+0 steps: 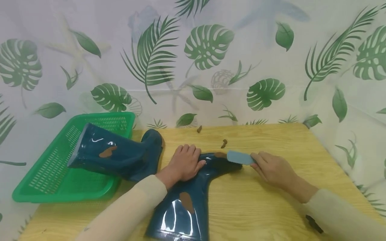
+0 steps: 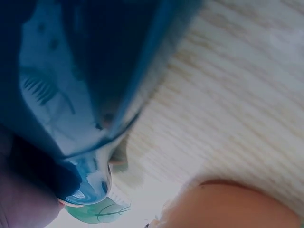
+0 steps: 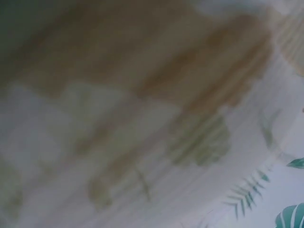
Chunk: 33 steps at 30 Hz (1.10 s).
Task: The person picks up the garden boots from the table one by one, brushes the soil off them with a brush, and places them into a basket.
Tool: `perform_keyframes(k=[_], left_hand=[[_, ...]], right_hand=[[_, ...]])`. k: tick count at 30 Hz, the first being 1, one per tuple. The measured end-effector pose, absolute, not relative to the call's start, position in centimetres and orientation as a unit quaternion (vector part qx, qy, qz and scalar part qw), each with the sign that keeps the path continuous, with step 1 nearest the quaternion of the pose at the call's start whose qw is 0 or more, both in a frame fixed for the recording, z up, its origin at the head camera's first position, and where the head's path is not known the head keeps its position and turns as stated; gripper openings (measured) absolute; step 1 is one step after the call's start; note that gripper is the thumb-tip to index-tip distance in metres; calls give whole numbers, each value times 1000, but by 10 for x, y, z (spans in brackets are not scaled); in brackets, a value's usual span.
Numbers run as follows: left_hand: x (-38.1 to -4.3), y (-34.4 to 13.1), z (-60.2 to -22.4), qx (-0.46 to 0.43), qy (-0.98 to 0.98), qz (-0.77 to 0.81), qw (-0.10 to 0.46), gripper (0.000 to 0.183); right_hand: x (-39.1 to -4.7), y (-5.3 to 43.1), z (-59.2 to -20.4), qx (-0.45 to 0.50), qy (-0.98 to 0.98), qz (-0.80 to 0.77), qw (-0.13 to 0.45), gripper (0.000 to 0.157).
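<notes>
A dark-blue rubber boot (image 1: pixel 193 197) lies on its side on the table, its toe pointing right. Brown patches mark its shaft and foot. My left hand (image 1: pixel 185 162) holds it around the ankle; the left wrist view shows the glossy boot (image 2: pixel 90 85) close up. My right hand (image 1: pixel 272 169) grips a light-blue tool (image 1: pixel 240 157) with a flat oblong head, which meets the boot's foot by a brown patch. The tool's underside is hidden. A second rubber boot (image 1: pixel 120 152), also with a brown patch, leans across the basket's rim. The right wrist view is blurred.
A green plastic basket (image 1: pixel 64 194) stands at the left of the wooden table (image 1: pixel 256 207). Small brown lumps (image 1: pixel 224 144) lie near the back edge, and a dark piece (image 1: pixel 313 223) lies by my right sleeve. A leaf-patterned sheet (image 1: pixel 229 110) hangs behind the table.
</notes>
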<state>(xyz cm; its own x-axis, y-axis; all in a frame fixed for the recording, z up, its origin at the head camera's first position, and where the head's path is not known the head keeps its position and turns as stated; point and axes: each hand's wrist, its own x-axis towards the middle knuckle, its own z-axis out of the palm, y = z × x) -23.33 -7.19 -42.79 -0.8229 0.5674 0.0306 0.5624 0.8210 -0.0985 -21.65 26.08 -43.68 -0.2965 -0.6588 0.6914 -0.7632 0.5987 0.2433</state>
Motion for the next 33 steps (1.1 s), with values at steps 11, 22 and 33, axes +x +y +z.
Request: perform_keyframes(k=[11,22,33], left_hand=[[-236,-70,-425,-299,-953,38,28,44],[-235,-73,-425,-292,-955,39,32,44],[-234,-73,-426,-291,-955,43,32,43]], right_hand=[[-222,243,-435,438,-804,74,395,50],[-220,252,-438,445,-798,71,401,48],[-224,237,-435,450,-793,65,407,46]])
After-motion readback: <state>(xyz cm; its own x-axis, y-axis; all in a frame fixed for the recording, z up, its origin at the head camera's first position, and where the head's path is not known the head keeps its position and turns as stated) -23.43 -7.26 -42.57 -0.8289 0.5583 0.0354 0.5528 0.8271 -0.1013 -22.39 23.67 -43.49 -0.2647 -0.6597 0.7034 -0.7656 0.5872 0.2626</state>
